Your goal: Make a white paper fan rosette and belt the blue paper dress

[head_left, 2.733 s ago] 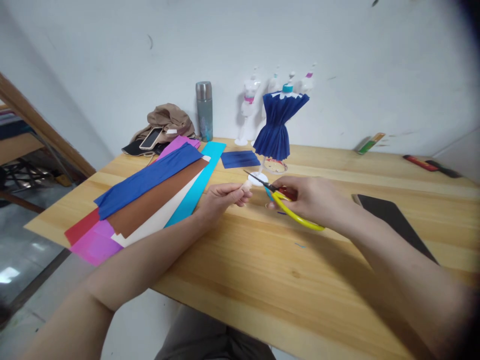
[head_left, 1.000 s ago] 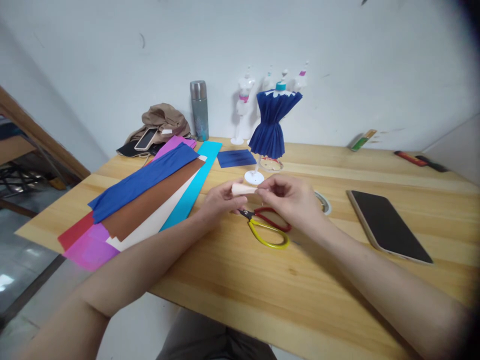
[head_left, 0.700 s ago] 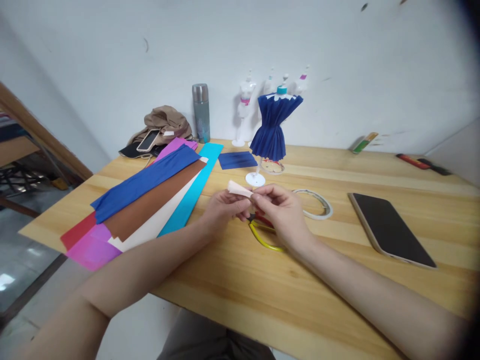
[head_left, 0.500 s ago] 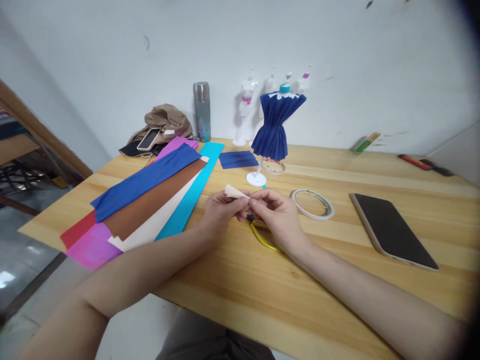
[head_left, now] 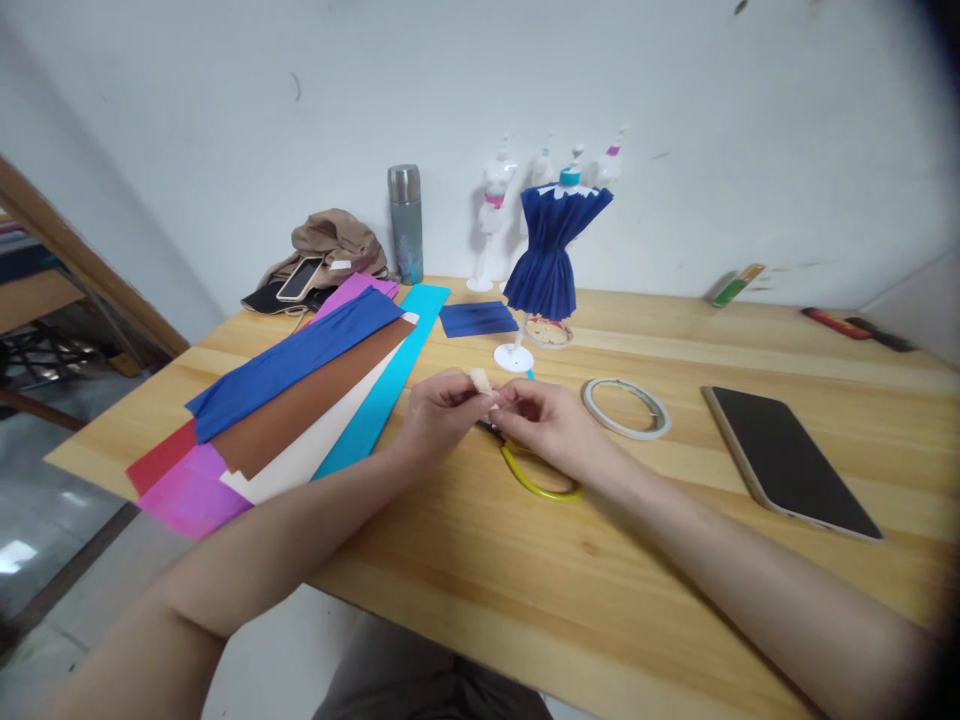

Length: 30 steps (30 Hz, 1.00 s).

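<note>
A small folded piece of cream paper (head_left: 481,381) is pinched between my two hands, its upper end sticking up. My left hand (head_left: 442,412) grips it from the left, fingers closed. From the right, my right hand (head_left: 541,415) presses finger and thumb on its lower end. Beneath them lies a pair of scissors (head_left: 536,490) with yellow handles, partly covered by my right hand. Just behind stands a small dress form wearing a pleated dark blue paper dress (head_left: 551,255), on a white round base (head_left: 514,358).
Coloured paper sheets (head_left: 300,390) lie stacked at left. A flat blue piece (head_left: 478,319) rests behind my hands. Rolls of tape (head_left: 626,408) and a large phone (head_left: 791,460) are at right. Along the wall stand a flask (head_left: 406,225), a brown cloth bag (head_left: 337,245) and white dress forms (head_left: 495,195).
My fingers have closed further over the cream paper, so less of it shows and it points more upright. My right hand has shifted slightly, uncovering more of the yellow scissor handle.
</note>
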Tool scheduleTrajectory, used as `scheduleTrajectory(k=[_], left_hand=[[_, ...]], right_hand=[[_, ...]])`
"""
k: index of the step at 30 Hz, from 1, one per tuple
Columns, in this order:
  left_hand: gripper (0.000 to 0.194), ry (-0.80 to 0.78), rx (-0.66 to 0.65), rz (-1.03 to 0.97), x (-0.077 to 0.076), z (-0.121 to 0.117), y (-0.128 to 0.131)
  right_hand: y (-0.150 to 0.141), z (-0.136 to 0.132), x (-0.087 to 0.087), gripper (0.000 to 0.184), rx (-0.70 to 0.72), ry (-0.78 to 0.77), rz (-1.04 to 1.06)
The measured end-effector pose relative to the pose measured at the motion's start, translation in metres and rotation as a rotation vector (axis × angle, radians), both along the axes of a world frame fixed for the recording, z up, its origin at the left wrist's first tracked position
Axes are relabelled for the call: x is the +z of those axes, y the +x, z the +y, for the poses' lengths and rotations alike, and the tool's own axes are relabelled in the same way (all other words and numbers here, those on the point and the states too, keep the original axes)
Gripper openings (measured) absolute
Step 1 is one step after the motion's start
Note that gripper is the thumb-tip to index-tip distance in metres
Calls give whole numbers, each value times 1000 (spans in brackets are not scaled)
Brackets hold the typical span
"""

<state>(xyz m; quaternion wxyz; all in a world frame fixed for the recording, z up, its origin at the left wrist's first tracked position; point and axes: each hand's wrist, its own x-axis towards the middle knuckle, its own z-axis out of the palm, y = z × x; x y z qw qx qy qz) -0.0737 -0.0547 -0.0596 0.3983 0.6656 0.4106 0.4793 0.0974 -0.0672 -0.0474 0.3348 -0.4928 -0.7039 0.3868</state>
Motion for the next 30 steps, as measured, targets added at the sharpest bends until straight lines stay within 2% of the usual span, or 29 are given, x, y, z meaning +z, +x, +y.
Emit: scheduleTrajectory(k=[2,4,7,10,13,16,20,24,27,30], left_hand=[[19,62,84,118,0,5,-2],[21,65,123,170,1,9,-5],[22,-135,97,114,5,14,-7],[16,-375,60,20,8,16,-8],[10,-449,30,-87,11,17,-7],[12,-491,29,-158,11,19,-8],[13,-474,23,-125,10,21,-10],[13,-402,-11,-13,9,17,-7],[14,-350,-6,44,11,11,-5],[18,-338,-12,106,15,7,-4]], right_hand=[[13,0,14,13,66,117,-457],[25,0,22,15,110,149,-770],[34,0,21,25,238,130,-914],[33,2,12,28,329,166,-854],[32,4,5,24,338,228,-778],[34,5,6,19,311,250,-742],[36,10,13,15,219,160,-671],[34,19,14,15,56,131,-390],[35,24,14,28,100,156,-144],[40,23,22,48,186,180,-170]])
